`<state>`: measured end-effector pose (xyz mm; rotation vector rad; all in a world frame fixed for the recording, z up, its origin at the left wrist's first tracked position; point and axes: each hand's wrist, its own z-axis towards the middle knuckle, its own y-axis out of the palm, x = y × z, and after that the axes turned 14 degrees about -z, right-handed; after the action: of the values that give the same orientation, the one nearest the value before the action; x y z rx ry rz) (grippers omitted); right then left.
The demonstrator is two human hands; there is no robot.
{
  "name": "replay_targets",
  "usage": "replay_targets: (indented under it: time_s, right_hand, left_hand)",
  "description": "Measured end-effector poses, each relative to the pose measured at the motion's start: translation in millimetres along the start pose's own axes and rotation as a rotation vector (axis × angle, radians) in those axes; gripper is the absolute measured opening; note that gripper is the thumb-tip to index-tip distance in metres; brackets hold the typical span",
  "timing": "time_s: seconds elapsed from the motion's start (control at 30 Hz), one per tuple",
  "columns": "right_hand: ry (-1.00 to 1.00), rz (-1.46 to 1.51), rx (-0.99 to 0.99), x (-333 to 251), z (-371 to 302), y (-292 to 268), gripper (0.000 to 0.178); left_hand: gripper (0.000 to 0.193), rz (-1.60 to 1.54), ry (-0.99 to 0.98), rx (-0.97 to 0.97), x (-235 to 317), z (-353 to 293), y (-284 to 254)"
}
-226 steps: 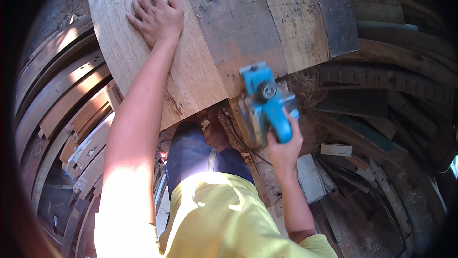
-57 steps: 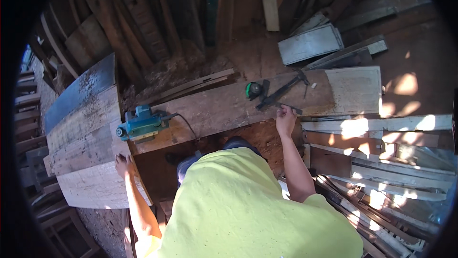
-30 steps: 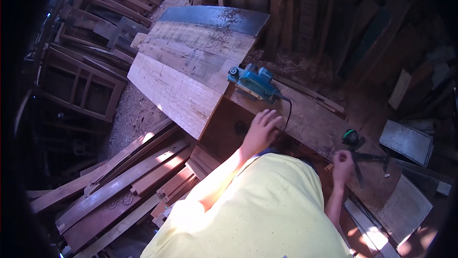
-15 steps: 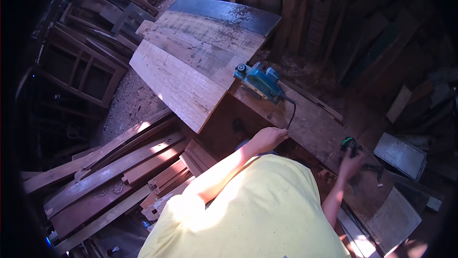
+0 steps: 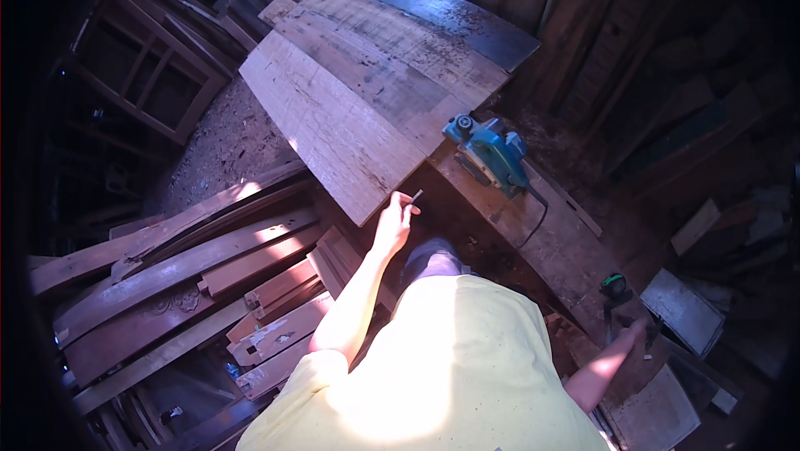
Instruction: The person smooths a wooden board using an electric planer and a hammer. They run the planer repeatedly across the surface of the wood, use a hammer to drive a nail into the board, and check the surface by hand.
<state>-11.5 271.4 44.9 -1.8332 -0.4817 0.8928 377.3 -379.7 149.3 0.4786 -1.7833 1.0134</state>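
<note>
My left hand (image 5: 393,224) is closed around a short, thin pencil-like stick (image 5: 417,197), beside the near end of a light wooden board (image 5: 333,126). My right hand (image 5: 633,336) is low over the right end of the workbench (image 5: 554,263), at a dark tool (image 5: 652,330) whose kind I cannot make out. Shadow hides the fingers of this hand. Just beyond it lies a black and green tape measure (image 5: 615,286). A blue electric planer (image 5: 492,151) rests on the bench near the board's corner, its black cord trailing toward me.
More boards lie side by side with the light one, with a dark sheet (image 5: 442,13) at their far edge. Stacked timber (image 5: 267,284) fills the left. A pale panel (image 5: 682,309) stands by the bench at right. Wooden frames (image 5: 150,84) lean at far left.
My left hand has moved left and away from the planer's cord to the board's end, and the stick now shows. My right hand has shifted from the tape measure toward the dark tool.
</note>
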Motion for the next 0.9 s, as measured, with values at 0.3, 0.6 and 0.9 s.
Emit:
replay_targets:
  time_s: [0.3, 0.6, 0.9]
  right_hand:
    - [-0.341, 0.738, 0.069, -171, -199, -82, 0.026]
    - [-0.715, 0.347, -0.420, -285, -483, -19, 0.024]
    - [-0.649, 0.093, -0.933, -281, -591, 82, 0.038]
  left_hand:
    - [0.012, 0.150, 0.232, 0.205, -69, 153, -83]
    - [0.019, 0.010, 0.347, 0.011, -92, 240, -77]
    - [0.020, 0.040, 0.396, 0.028, -86, 248, -83]
